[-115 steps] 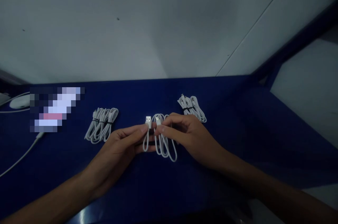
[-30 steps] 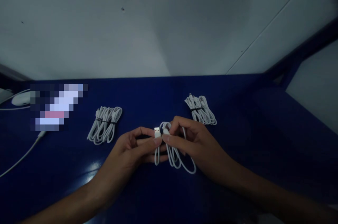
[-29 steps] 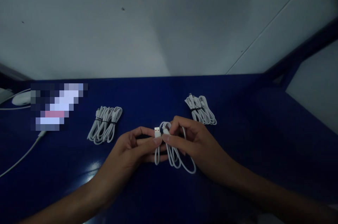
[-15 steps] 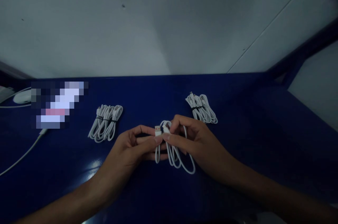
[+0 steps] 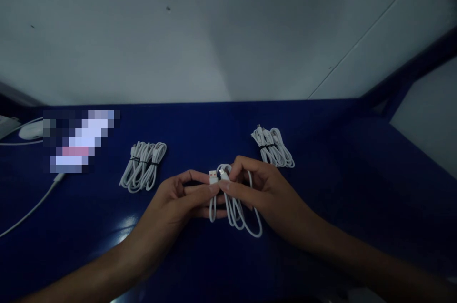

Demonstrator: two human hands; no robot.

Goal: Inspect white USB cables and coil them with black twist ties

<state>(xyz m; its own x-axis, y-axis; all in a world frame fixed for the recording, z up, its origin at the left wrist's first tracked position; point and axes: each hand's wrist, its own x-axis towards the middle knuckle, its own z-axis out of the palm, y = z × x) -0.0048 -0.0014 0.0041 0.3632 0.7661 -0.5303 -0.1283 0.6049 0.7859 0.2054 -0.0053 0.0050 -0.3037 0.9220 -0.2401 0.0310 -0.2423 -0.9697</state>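
Observation:
Between both hands is a white USB cable (image 5: 235,212), gathered in loose loops that hang below the fingers. My left hand (image 5: 182,198) pinches it just under the broad USB plug, which points up. With thumb and fingers closed, my right hand (image 5: 260,184) grips the same cable near its smaller plug, beside the first one. The two plugs are close together and slightly apart at the tips. Part of the coil is hidden behind the right fingers. No tie can be made out on this cable.
On the blue table (image 5: 200,136), several white cables bound with black ties form a left bundle group (image 5: 143,167) and a right bundle group (image 5: 273,148). A blurred-out bright device (image 5: 84,141) with a white cord (image 5: 39,205) lies far left. Behind stands a grey wall (image 5: 200,46).
Almost nothing differs. The lowest loop of the held cable has swung very slightly left and down; both hands keep their grip in the same place.

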